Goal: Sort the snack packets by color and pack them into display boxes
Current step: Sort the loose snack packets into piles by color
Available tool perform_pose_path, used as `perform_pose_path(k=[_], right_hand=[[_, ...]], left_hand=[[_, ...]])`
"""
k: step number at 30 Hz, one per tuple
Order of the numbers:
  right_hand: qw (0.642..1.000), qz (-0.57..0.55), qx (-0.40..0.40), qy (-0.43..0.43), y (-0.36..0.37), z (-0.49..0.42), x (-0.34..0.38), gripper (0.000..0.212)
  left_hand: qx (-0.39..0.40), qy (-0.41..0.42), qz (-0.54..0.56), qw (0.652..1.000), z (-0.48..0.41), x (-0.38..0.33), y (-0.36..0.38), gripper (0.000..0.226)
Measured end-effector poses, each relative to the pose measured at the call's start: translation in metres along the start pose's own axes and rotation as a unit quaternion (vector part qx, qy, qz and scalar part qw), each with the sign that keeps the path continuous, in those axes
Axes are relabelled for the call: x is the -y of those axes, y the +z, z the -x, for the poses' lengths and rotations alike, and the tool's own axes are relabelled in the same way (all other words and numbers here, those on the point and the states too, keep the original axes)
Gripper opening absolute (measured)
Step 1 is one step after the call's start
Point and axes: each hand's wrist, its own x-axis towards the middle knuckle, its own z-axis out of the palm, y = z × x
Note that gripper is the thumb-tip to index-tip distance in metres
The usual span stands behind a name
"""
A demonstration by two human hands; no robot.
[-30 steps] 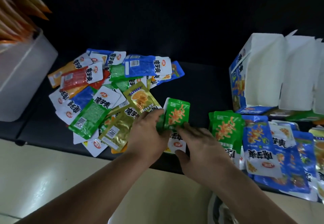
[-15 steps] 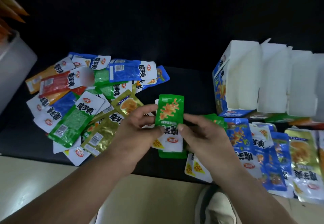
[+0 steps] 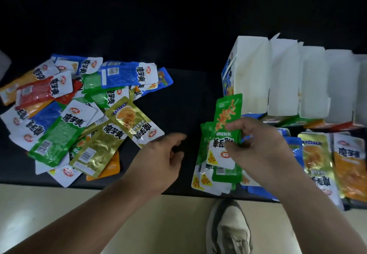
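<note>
A mixed heap of snack packets (image 3: 79, 114) in blue, green, gold, red and orange lies at the left of the black table. My right hand (image 3: 256, 152) pinches a green packet (image 3: 227, 112) upright over a small stack of green packets (image 3: 218, 172) near the front edge. My left hand (image 3: 160, 158) hovers between heap and stack, fingers loosely apart, holding nothing. Sorted blue packets (image 3: 294, 148), gold packets (image 3: 315, 154) and orange packets (image 3: 349, 170) lie in a row at the right. White display boxes (image 3: 284, 79) stand open behind them.
The black table's front edge (image 3: 139, 186) runs across the view above a pale floor. A grey and beige shoe (image 3: 228, 230) stands below the edge. A bare strip of table (image 3: 188, 98) separates the heap from the boxes.
My left hand let go of the green packet and drew back left. My right hand carried the packet right, over the green stack. The view shifted right.
</note>
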Motion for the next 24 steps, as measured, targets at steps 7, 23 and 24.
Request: perform_pose_path(k=[7,23,24], right_hand=[[0.974,0.223,-0.04,-0.024,0.05,0.001,-0.032,0.034],[0.887,0.428,0.002,-0.176,0.096,-0.016,-0.008,0.036],[0.888,0.422,-0.003,-0.183,0.097,-0.018,-0.003,0.032]], left_hand=[[0.027,0.069,-0.067,0.995,0.003,0.008,0.013,0.053],[-0.027,-0.027,-0.351,0.936,0.017,0.076,-0.028,0.068],[-0.024,-0.009,-0.348,0.937,0.021,0.078,-0.026,0.066]])
